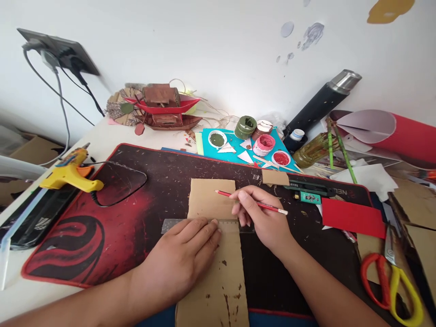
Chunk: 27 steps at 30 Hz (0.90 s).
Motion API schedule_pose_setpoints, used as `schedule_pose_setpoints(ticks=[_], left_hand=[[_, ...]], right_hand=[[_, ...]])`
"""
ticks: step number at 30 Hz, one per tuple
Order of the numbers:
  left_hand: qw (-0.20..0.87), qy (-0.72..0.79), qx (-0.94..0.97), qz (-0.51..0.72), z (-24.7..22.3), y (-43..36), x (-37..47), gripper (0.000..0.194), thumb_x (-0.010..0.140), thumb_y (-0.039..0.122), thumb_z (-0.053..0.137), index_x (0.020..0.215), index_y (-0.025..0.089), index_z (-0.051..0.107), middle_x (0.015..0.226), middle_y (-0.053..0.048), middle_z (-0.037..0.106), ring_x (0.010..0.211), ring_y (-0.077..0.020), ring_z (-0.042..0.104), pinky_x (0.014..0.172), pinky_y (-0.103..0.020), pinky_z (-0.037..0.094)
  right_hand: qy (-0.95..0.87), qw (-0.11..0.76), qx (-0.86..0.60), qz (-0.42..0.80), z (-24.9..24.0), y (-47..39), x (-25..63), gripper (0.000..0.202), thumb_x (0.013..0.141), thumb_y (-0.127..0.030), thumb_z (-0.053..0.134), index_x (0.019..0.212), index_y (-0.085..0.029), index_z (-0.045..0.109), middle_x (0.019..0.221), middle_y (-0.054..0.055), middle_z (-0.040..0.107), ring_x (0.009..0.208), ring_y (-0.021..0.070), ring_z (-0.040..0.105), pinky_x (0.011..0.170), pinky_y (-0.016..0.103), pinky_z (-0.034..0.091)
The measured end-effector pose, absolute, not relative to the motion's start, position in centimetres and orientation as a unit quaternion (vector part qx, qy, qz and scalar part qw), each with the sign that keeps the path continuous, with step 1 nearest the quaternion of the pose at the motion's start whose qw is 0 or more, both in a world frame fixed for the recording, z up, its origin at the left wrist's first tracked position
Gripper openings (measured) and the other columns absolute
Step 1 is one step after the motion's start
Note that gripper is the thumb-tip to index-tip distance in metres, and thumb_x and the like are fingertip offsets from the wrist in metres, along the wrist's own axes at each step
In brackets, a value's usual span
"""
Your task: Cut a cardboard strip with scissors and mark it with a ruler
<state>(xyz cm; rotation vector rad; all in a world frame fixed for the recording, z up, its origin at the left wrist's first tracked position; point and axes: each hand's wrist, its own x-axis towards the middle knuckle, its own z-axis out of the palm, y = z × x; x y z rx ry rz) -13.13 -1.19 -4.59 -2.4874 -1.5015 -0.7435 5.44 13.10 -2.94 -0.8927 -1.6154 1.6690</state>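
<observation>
a mat (265, 281) lies on the table (20, 295). down its middle runs a strip of cardboard (211, 200), with a ruler (172, 225) across it. the left hand (190, 250) is on the ruler; the right hand (259, 211), with a pencil (223, 193) between its fingers, is at the strip's right edge. a glue gun (70, 175) lies at the mat's left edge. behind the mat, model boats (162, 105) stand at left, and right of them paint pots (244, 129) stand on a paper sheet (206, 137). farther right, a flask (313, 109) leans towards the right. a card (354, 218) lies at the mat's right end, with scissors (390, 254) nearer the person. a socket (89, 63) is on the wall (204, 36) at far left.
</observation>
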Motion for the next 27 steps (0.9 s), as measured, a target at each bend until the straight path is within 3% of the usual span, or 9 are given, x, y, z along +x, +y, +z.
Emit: schedule_pose_setpoints(ticks=[13, 18, 27], left_hand=[[0.098, -0.492, -0.830, -0.244, -4.5, -0.7, -13.2, 0.024, 0.110, 0.015, 0.055, 0.121, 0.012, 0.076, 0.121, -0.008, 0.083, 0.107, -0.0263, 0.075, 0.092, -0.041, 0.064], [0.100, -0.490, -0.832, -0.240, -4.2, -0.4, -13.1, 0.024, 0.110, 0.016, 0.055, 0.120, 0.012, 0.076, 0.117, -0.009, 0.083, 0.103, -0.0269, 0.076, 0.088, -0.041, 0.065], [0.096, -0.493, -0.833, -0.233, -4.1, -0.3, -13.0, 0.025, 0.110, 0.016, 0.054, 0.121, 0.012, 0.076, 0.115, -0.009, 0.082, 0.102, -0.0259, 0.075, 0.089, -0.041, 0.066]], right_hand=[[-0.540, 0.369, -0.366, 0.662, -3.7, 14.6, 7.1, 0.057, 0.094, -0.072, 0.077, 0.074, -0.019, 0.070, 0.047, -0.004, 0.054, 0.038, 0.0109, 0.053, 0.040, 0.021, 0.037], [-0.554, 0.349, -0.365, 0.662, -4.0, 14.7, 6.9, 0.061, 0.090, -0.077, 0.077, 0.072, -0.019, 0.069, 0.045, -0.005, 0.052, 0.037, 0.0113, 0.052, 0.039, 0.021, 0.038], [-0.525, 0.387, -0.387, 0.652, -4.2, 15.2, 7.0, 0.063, 0.088, -0.079, 0.077, 0.069, -0.020, 0.064, 0.043, -0.008, 0.044, 0.033, 0.0106, 0.048, 0.033, 0.019, 0.030]])
